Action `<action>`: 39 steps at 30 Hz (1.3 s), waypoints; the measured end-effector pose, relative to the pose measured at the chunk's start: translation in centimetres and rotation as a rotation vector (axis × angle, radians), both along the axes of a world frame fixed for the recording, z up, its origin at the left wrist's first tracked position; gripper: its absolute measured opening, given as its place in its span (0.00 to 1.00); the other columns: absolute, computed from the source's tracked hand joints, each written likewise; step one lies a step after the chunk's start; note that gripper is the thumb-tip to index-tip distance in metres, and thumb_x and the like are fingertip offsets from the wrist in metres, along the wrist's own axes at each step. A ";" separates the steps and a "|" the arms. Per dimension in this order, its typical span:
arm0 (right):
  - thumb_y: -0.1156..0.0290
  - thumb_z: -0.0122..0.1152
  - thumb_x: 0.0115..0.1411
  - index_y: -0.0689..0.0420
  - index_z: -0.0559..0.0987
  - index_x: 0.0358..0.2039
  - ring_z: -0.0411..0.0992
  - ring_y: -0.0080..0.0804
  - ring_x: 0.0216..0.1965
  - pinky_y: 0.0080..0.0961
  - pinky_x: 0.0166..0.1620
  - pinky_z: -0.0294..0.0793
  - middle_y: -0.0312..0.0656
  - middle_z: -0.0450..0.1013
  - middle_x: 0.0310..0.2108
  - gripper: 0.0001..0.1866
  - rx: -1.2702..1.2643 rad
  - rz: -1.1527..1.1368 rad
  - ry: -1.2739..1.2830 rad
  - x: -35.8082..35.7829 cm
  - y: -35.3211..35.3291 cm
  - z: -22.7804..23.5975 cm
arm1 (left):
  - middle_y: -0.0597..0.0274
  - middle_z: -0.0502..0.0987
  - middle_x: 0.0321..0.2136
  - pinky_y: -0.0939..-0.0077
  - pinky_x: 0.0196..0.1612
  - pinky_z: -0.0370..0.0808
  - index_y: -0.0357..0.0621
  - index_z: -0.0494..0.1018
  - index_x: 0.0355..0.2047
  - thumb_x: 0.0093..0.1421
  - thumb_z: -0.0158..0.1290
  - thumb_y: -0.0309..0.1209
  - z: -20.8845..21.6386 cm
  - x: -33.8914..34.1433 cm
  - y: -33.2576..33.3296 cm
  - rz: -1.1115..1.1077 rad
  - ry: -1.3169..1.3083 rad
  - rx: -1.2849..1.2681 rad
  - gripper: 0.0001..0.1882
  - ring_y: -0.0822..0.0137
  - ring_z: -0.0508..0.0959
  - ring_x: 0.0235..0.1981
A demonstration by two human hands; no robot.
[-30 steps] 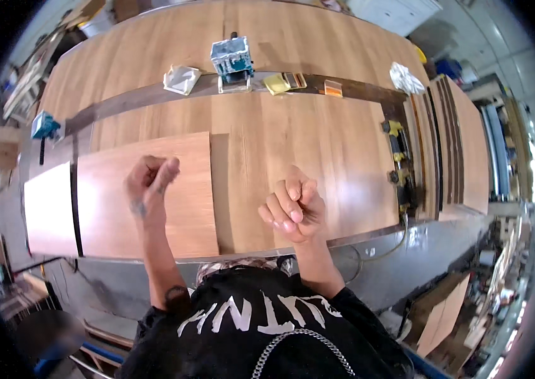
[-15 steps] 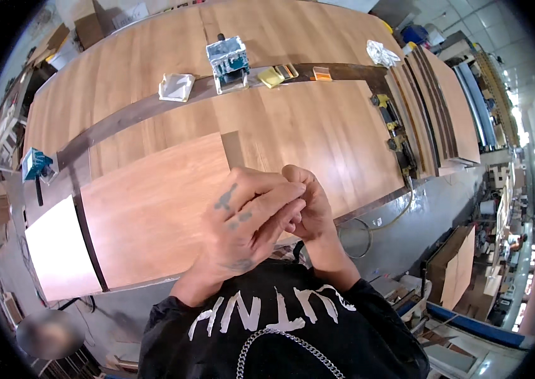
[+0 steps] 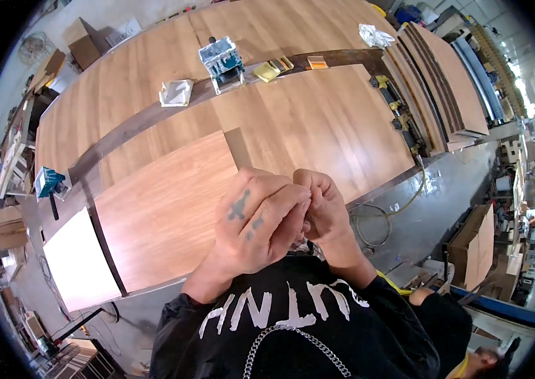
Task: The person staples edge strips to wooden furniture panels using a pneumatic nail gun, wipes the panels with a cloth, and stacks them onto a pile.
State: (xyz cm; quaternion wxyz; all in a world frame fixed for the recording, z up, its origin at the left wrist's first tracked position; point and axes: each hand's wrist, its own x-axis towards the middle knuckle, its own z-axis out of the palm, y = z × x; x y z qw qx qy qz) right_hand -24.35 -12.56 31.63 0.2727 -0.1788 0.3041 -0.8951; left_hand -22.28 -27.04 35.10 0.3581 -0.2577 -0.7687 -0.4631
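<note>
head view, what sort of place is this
Most likely a woodworking or furniture workshop: wide wood-grain boards lie in front of the person, more panels are stacked at the right, and yellow-and-black tools lie beside that stack.

Left hand [image 3: 255, 215]: blue-grey tattoo marks
Shirt [image 3: 378, 344], 6 o'clock: black, bold white lettering
Chain [image 3: 256, 346], 6 o'clock: silver
Near board [image 3: 160, 211], 9 o'clock: pinkish tan, fine wood grain
Glaring panel [image 3: 81, 259], 8 o'clock: white
Wide panel [image 3: 305, 114], 12 to 1 o'clock: brown, lighter and darker bands
Box-shaped tool [image 3: 221, 58], 11 o'clock: teal, white smears
Power tools [image 3: 401, 120], 2 o'clock: yellow and black
Hose [image 3: 422, 180], 3 o'clock: dull yellow
</note>
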 end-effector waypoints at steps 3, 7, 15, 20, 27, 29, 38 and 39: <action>0.56 0.57 0.63 0.57 0.68 0.25 0.61 0.17 0.14 0.16 0.17 0.62 0.36 0.68 0.18 0.19 0.078 -0.001 -0.008 0.9 0.0 -0.6 | 0.57 0.73 0.28 0.73 0.27 0.71 0.34 0.73 0.33 0.45 0.60 0.16 0.4 0.2 -0.2 -0.032 0.019 -0.002 0.14 0.59 0.73 0.26; 0.55 0.57 0.63 0.59 0.70 0.26 0.62 0.17 0.14 0.16 0.16 0.62 0.36 0.68 0.18 0.19 0.056 -0.006 -0.048 1.5 -0.2 -0.1 | 0.57 0.72 0.26 0.71 0.27 0.70 0.35 0.71 0.32 0.46 0.59 0.16 0.9 0.0 -0.4 -0.100 0.024 -0.010 0.13 0.58 0.72 0.25; 0.50 0.59 0.60 0.64 0.73 0.29 0.63 0.17 0.13 0.14 0.15 0.63 0.34 0.66 0.15 0.25 0.060 0.147 -0.069 1.7 -1.0 -1.4 | 0.60 0.72 0.25 0.70 0.26 0.65 0.42 0.67 0.31 0.53 0.58 0.26 -0.1 0.1 -1.3 -0.231 -0.116 0.158 0.10 0.59 0.68 0.24; 0.50 0.59 0.60 0.65 0.72 0.27 0.61 0.17 0.10 0.15 0.12 0.60 0.34 0.64 0.13 0.25 0.183 0.175 -0.120 2.4 -0.9 -0.4 | 0.60 0.71 0.25 0.71 0.27 0.65 0.42 0.66 0.31 0.54 0.58 0.27 -0.2 0.9 -1.5 -0.284 -0.167 0.234 0.10 0.61 0.68 0.24; 0.53 0.56 0.63 0.61 0.70 0.19 0.56 0.18 0.08 0.16 0.11 0.53 0.33 0.59 0.09 0.25 -0.223 0.471 -0.164 1.8 -1.6 0.0 | 0.62 0.65 0.22 0.76 0.27 0.63 0.39 0.64 0.27 0.64 0.45 0.28 -3.1 0.8 -1.9 -0.387 -0.219 0.628 0.08 0.70 0.65 0.24; 0.54 0.61 0.59 0.60 0.70 0.25 0.58 0.18 0.11 0.16 0.13 0.54 0.35 0.62 0.15 0.21 0.044 0.230 -0.369 3.5 -2.2 2.3 | 0.64 0.64 0.21 0.77 0.27 0.61 0.37 0.63 0.26 0.68 0.39 0.31 -3.5 2.0 -3.8 -0.280 -0.230 0.678 0.14 0.73 0.62 0.23; 0.74 0.57 0.60 0.57 0.66 0.26 0.65 0.28 0.17 0.23 0.24 0.69 0.37 0.65 0.20 0.10 0.731 -0.098 -0.129 1.6 1.8 -8.1 | 0.64 0.69 0.19 0.78 0.26 0.67 0.35 0.71 0.28 0.65 0.51 0.36 -27.7 11.7 -22.3 0.980 -0.683 0.420 0.15 0.74 0.67 0.22; 0.74 0.56 0.61 0.58 0.67 0.26 0.67 0.29 0.18 0.24 0.24 0.71 0.39 0.67 0.20 0.08 0.881 -0.075 -0.100 2.0 2.2 -9.4 | 0.62 0.72 0.22 0.78 0.29 0.69 0.34 0.71 0.32 0.64 0.52 0.36 -29.6 14.6 -26.4 1.030 -0.586 0.399 0.14 0.73 0.70 0.24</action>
